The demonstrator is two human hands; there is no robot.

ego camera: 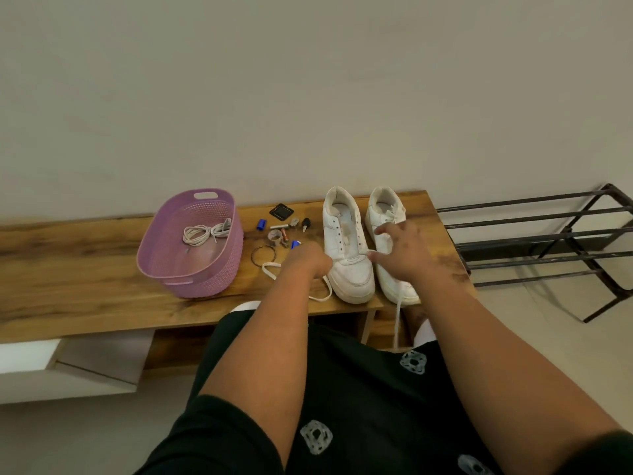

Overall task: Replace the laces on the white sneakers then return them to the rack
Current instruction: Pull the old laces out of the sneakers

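Observation:
Two white sneakers stand side by side on the wooden bench (85,255), toes toward me. The left sneaker (346,241) shows bare eyelets with no lace. My right hand (406,255) hovers over the right sneaker (385,209) with fingers spread, covering its middle. A white lace (397,320) hangs from that shoe's toe over the bench edge. My left hand (308,260) is curled beside the left sneaker's toe and seems to grip a loose white lace (270,270) that loops across the bench.
A purple basket (219,269) at the left holds coiled laces (205,233). Small items lie between basket and shoes: a bead bracelet (263,255), a key (305,223), blue caps, batteries. A black metal shoe rack (534,234) stands to the right on the floor.

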